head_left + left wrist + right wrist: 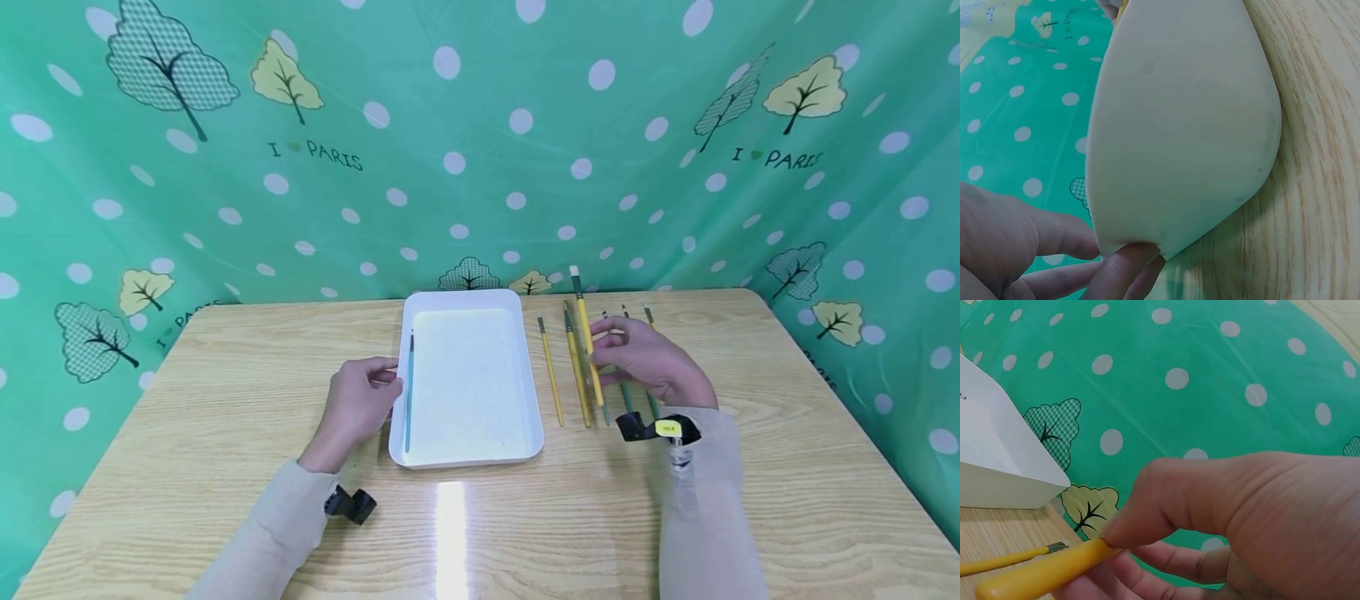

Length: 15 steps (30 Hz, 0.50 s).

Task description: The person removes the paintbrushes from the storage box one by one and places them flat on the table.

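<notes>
My left hand (358,402) pinches the left wall of a white rectangular tray (476,392); in the left wrist view, thumb and fingers meet at the edge of its wall (1185,125). Inside the tray, along that side, lies a thin blue-handled paintbrush (409,396). To the right of the tray, my right hand (648,357) holds a thick yellow paintbrush (587,333) with a white tip between thumb and fingers. Its rounded handle end (1029,578) points toward the camera in the right wrist view.
Between tray and right hand lie a slim yellow paintbrush (551,371) and more yellow brushes (577,371). Several green-handled paintbrushes (627,398) lie partly hidden under the right hand. A green dotted curtain (480,200) hangs behind the wooden table (570,517).
</notes>
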### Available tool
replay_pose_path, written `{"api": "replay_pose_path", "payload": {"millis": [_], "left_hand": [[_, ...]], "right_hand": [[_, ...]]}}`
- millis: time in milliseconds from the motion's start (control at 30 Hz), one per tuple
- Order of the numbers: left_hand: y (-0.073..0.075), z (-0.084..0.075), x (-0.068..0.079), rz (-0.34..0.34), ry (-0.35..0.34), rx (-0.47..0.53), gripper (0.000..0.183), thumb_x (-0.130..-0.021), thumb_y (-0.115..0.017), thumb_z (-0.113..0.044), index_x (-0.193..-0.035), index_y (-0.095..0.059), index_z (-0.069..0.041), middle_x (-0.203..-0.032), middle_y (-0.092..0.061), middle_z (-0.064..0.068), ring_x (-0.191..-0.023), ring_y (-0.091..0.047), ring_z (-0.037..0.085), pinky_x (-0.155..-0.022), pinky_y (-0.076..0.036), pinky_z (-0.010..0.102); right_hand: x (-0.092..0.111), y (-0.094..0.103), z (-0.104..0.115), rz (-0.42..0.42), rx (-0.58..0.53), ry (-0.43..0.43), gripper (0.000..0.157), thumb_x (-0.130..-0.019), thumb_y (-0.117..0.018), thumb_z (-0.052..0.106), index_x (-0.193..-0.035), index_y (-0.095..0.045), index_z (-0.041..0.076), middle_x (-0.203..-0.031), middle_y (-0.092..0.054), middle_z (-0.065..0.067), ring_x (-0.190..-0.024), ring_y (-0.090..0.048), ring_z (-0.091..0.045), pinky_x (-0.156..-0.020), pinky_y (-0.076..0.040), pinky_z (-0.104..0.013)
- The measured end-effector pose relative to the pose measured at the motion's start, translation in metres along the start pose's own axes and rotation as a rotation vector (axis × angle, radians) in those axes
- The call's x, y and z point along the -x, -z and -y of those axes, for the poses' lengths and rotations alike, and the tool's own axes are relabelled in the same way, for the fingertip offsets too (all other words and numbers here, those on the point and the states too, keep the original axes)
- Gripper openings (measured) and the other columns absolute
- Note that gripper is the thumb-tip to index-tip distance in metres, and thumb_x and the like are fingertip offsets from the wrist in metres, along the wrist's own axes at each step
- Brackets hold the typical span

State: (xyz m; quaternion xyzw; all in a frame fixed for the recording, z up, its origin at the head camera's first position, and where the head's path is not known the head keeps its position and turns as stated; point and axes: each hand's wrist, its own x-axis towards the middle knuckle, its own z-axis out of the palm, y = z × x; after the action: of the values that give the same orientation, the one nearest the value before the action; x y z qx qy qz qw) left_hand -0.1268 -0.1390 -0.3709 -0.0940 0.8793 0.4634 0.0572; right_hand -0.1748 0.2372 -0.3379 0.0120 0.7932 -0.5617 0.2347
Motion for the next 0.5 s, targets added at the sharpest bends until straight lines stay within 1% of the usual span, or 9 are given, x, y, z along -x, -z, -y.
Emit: {"api": "replay_pose_path", "payload": {"millis": [133,367,500], "left_hand": [[0.0,0.0,0.0,-0.001,-0.001,-0.003,0.036,-0.098,-0.06,-0.009,-0.133,-0.065,0.0,-0.115,-0.067,0.02,-0.093,-0.068,0.024,-0.067,-0.063,0.027],[0.0,0.0,0.0,0.0,-0.003,-0.007,0.037,-0.099,-0.059,-0.01,-0.134,-0.064,0.0,-0.115,-0.067,0.02,-0.092,-0.068,0.024,-0.068,-0.063,0.028],[0.0,0.0,0.0,0.003,-0.005,-0.013,0.037,-0.099,-0.059,-0.01,-0.134,-0.064,0.0,-0.116,-0.067,0.02,-0.091,-0.068,0.023,-0.068,-0.064,0.028]], "right_hand": [[0.002,0.005,-0.003,-0.008,0.014,-0.001,0.055,-0.099,-0.058,0.006,-0.148,-0.035,-0.001,-0.1,-0.056,-0.003,-0.097,-0.065,-0.021,-0.088,-0.063,-0.038],[0.007,0.015,-0.008,0.001,0.012,0.001,0.055,-0.1,-0.059,0.009,-0.147,-0.033,-0.001,-0.088,-0.049,0.002,-0.091,-0.061,-0.02,-0.088,-0.061,-0.041],[0.009,0.018,-0.01,-0.008,0.002,-0.014,0.058,-0.1,-0.06,0.009,-0.149,-0.031,-0.001,-0.086,-0.047,0.004,-0.091,-0.06,-0.017,-0.086,-0.061,-0.038]]}}
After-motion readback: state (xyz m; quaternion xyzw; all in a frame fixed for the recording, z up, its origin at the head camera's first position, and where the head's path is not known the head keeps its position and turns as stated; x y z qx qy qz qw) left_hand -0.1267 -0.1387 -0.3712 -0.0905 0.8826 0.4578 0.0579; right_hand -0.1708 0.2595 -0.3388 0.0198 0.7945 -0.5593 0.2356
